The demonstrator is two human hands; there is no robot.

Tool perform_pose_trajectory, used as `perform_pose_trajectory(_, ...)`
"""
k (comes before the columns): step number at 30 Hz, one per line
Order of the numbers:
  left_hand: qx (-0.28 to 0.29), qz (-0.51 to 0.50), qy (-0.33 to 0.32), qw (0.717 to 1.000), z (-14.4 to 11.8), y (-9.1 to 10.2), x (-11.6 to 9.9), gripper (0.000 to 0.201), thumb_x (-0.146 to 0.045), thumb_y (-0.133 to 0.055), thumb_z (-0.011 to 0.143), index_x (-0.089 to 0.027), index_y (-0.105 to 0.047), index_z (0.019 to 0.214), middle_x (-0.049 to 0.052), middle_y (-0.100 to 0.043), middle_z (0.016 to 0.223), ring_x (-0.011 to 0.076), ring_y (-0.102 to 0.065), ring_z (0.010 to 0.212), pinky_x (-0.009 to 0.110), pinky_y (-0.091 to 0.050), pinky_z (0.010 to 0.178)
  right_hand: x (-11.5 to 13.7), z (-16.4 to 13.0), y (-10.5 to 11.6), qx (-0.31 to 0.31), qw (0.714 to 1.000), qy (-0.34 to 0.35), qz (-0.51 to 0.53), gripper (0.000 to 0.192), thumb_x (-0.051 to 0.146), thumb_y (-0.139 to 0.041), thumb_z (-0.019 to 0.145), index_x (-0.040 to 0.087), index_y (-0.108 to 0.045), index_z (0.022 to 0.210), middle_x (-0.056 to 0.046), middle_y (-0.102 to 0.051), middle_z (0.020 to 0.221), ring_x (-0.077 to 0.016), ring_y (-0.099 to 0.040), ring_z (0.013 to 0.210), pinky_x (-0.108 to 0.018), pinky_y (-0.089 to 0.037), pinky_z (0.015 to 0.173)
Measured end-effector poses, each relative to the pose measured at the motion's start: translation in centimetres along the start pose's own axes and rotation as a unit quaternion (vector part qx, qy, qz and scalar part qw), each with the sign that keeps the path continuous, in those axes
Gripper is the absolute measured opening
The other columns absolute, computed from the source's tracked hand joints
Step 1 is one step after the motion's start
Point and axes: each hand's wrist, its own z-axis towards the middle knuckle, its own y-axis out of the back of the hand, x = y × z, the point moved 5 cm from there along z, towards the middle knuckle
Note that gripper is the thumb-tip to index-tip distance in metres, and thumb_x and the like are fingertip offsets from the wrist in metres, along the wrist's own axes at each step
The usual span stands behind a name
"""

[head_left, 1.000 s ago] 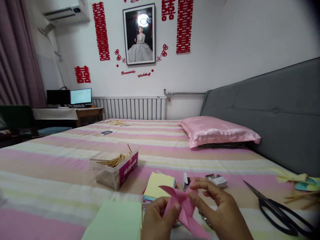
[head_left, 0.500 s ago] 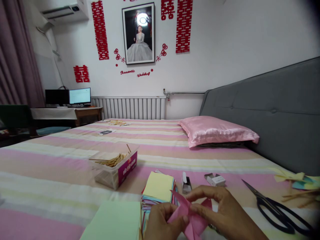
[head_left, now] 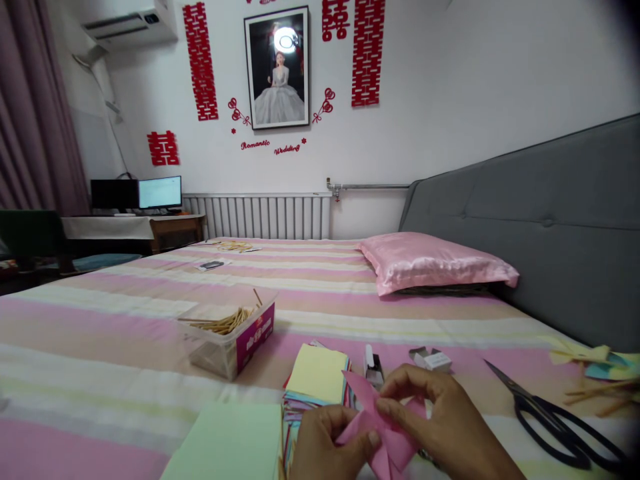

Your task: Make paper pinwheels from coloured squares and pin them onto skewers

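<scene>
1. Pink paper piece (head_left: 383, 430), folded with pointed flaps, is held up just above the near edge of the bed (head_left: 125, 347), at the middle of that edge.
2. Left hand (head_left: 325, 447) grips the pink paper from the left side, thumb on top and fingers curled under, closed on it.
3. Right hand (head_left: 445, 427) pinches the paper's centre from the right, thumb and forefinger tips pressed on the folds, other fingers bent behind.
4. Both hands touch the paper; the two thumbs are near each other at the middle.
5. Stack of coloured paper squares (head_left: 317, 377), yellow sheet on top, lies on the bed just beyond the left hand.
6. Pale green sheet (head_left: 227, 443) lies flat at the near edge, left of the hands, just beside the stack.
7. Clear plastic box (head_left: 227, 337) with a pink label holds thin wooden sticks; it sits left of the stack, further in from the near edge.
8. Small stapler (head_left: 373, 365) sits just behind the pink paper; a little white box (head_left: 433, 360) sits to its right.
9. Black scissors (head_left: 550, 417) lie closed toward the right side of the bed, well apart from the hands.
10. Finished paper shapes (head_left: 595, 363), yellow and blue with sticks, lie at the right edge by the grey headboard (head_left: 550, 220).
11. Pink pillow (head_left: 435, 263) rests against the headboard at the far right part of the bed.
12. A phone-like dark item (head_left: 213, 265) and loose sticks lie near the far edge; too small to tell more.
</scene>
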Motion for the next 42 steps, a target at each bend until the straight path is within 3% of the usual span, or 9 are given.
perform_pose_trajectory(14,0.001,0.018,-0.014,1.000,-0.5,-0.2,-1.3,0.025,-0.033,-0.075,0.051,-0.009,-0.066,0.052,-0.001,-0.053,0.046,0.0090,-0.039,0.045,0.022,-0.024,0.046,0.3,-0.2,-0.3,-0.045,0.997,0.034,-0.046,0.011,0.015,-0.060,0.064,0.021,-0.066,0.057,0.002,-0.069,0.059,-0.0170,-0.063,0.060,-0.025,-0.045,0.060)
perform_pose_trajectory(21,-0.006,0.025,-0.024,0.999,-0.6,0.0,-1.5,0.031,-0.039,-0.074,0.051,-0.009,-0.065,0.051,0.000,-0.052,0.045,0.0094,-0.039,0.045,0.022,-0.024,0.046,0.4,-0.1,-0.2,-0.034,0.998,0.039,-0.030,0.010,0.021,-0.061,0.067,0.022,-0.066,0.059,0.002,-0.069,0.061,-0.0166,-0.063,0.062,-0.023,-0.046,0.062)
perform_pose_trajectory(24,-0.023,0.000,-0.025,0.999,-0.6,0.3,-1.5,0.033,-0.041,-0.075,0.050,-0.009,-0.067,0.053,-0.001,-0.051,0.044,0.0093,-0.039,0.045,0.022,-0.026,0.048,-0.4,0.0,0.7,-0.083,0.996,0.019,-0.036,0.009,0.029,-0.062,0.067,0.022,-0.066,0.064,0.000,-0.069,0.068,-0.0195,-0.064,0.071,-0.027,-0.047,0.069)
perform_pose_trajectory(29,-0.086,-0.016,-0.027,0.996,-0.6,1.3,-1.5,0.030,-0.039,-0.071,0.055,-0.010,-0.070,0.062,-0.001,-0.056,0.047,0.0098,-0.042,0.046,0.022,-0.029,0.048,-3.1,0.7,2.7,-0.135,0.990,-0.041,-0.015,0.024,0.040,-0.057,0.071,0.022,-0.064,0.083,-0.004,-0.071,0.086,-0.0220,-0.064,0.081,-0.030,-0.048,0.074)
perform_pose_trajectory(32,-0.132,-0.023,-0.035,0.990,-0.7,1.8,-1.9,0.028,-0.036,-0.071,0.055,-0.010,-0.071,0.065,0.002,-0.063,0.051,0.0122,-0.048,0.050,0.023,-0.034,0.050,-4.7,1.2,2.9,-0.077,0.990,-0.064,-0.103,0.018,0.030,-0.053,0.073,0.023,-0.063,0.087,-0.003,-0.070,0.088,-0.0196,-0.065,0.078,-0.028,-0.048,0.070)
perform_pose_trajectory(35,-0.168,-0.008,-0.040,0.985,-0.8,2.1,-2.2,0.025,-0.035,-0.071,0.055,-0.011,-0.071,0.064,0.004,-0.068,0.056,0.0152,-0.054,0.054,0.024,-0.038,0.054,-6.7,1.3,1.8,0.018,0.960,-0.100,-0.259,0.023,0.016,-0.052,0.067,0.025,-0.065,0.083,-0.002,-0.070,0.083,-0.0201,-0.064,0.079,-0.027,-0.044,0.066)
perform_pose_trajectory(39,-0.185,-0.004,-0.034,0.982,-0.8,2.3,-2.1,0.026,-0.036,-0.071,0.055,-0.013,-0.071,0.067,0.003,-0.069,0.057,0.0165,-0.056,0.053,0.025,-0.039,0.054,-8.7,1.1,0.3,0.047,0.933,-0.141,-0.327,0.028,0.009,-0.060,0.054,0.020,-0.068,0.078,-0.007,-0.070,0.083,-0.0275,-0.061,0.083,-0.031,-0.038,0.062)
perform_pose_trajectory(42,-0.188,-0.005,-0.034,0.982,-0.8,2.3,-2.1,0.025,-0.035,-0.071,0.055,-0.012,-0.070,0.065,0.004,-0.069,0.056,0.0161,-0.056,0.053,0.025,-0.039,0.053,-9.4,1.3,-0.6,0.060,0.926,-0.143,-0.343,0.025,0.006,-0.060,0.051,0.019,-0.068,0.071,-0.008,-0.070,0.080,-0.0271,-0.062,0.080,-0.029,-0.034,0.058)
